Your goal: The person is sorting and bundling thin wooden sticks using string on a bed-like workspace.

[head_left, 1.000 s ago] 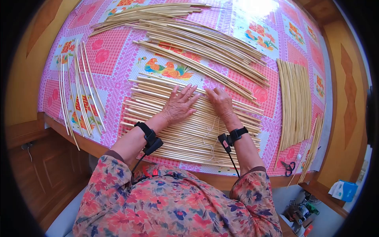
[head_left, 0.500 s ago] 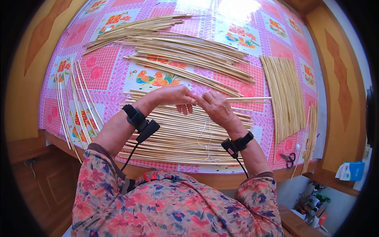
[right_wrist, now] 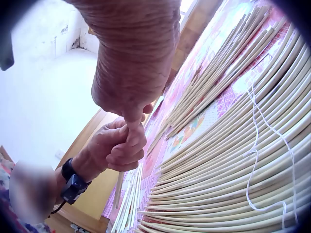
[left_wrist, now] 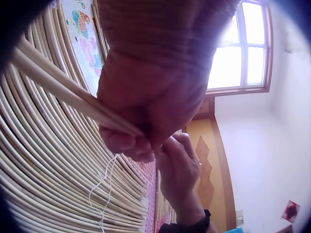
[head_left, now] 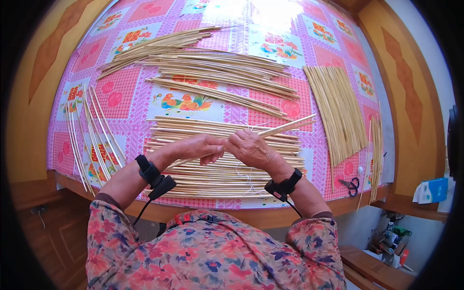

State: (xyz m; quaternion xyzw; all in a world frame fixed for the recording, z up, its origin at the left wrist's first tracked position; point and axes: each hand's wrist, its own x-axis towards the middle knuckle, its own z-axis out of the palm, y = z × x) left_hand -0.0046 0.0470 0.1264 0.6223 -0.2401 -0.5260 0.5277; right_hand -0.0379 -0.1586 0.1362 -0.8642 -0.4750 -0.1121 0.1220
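Two thin pale sticks (head_left: 290, 124) are raised at a slant over a row of similar sticks (head_left: 217, 186) laid side by side. My left hand (head_left: 200, 147) grips them near their middle; the left wrist view shows the pair (left_wrist: 63, 85) running into its curled fingers. Right beside it, my right hand (head_left: 252, 149) holds the same sticks, which stick out past it to the upper right. Fingertips of both hands meet in the right wrist view, where the left hand (right_wrist: 119, 148) shows beyond the right. Loose white thread (right_wrist: 252, 170) lies across the row.
Beyond the row lie loose stick bundles (head_left: 222, 72). A tight stick mat (head_left: 336, 113) is at the right, with scissors (head_left: 350, 185) and a narrow bundle (head_left: 376, 154) near it. Thin pale sticks (head_left: 99, 140) lie at the left on the patterned tablecloth (head_left: 113, 99).
Both hands were on the row's far edge. They have picked up two sticks, brought them closer to the body and tilted them, with the right ends pointing away.
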